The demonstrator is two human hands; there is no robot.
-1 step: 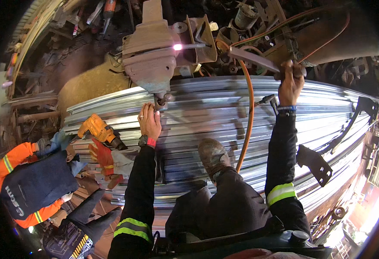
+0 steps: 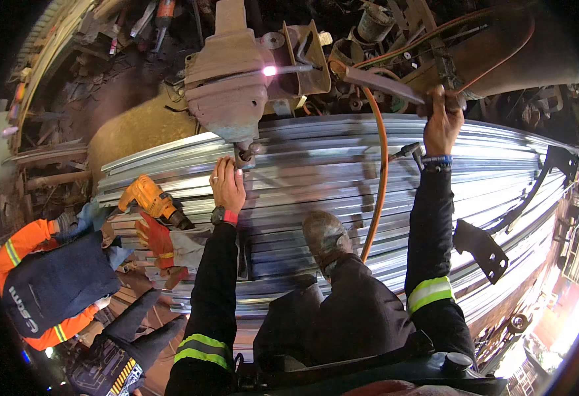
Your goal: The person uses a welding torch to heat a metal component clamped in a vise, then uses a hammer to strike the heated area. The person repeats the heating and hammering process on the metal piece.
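Brown metal makes up the vise (image 2: 223,79), which stands just beyond the left hand (image 2: 228,186); those fingers touch its screw end, though whether they grip cannot be told. Against the vise body lies a rod (image 2: 292,69) with a glowing tip, beyond both hands and between them sideways. Well apart, the right hand (image 2: 443,129) is closed around the near end of a bar-shaped tool (image 2: 385,84).

Metalworking shop: vise (image 2: 227,82), power tool (image 2: 152,198)
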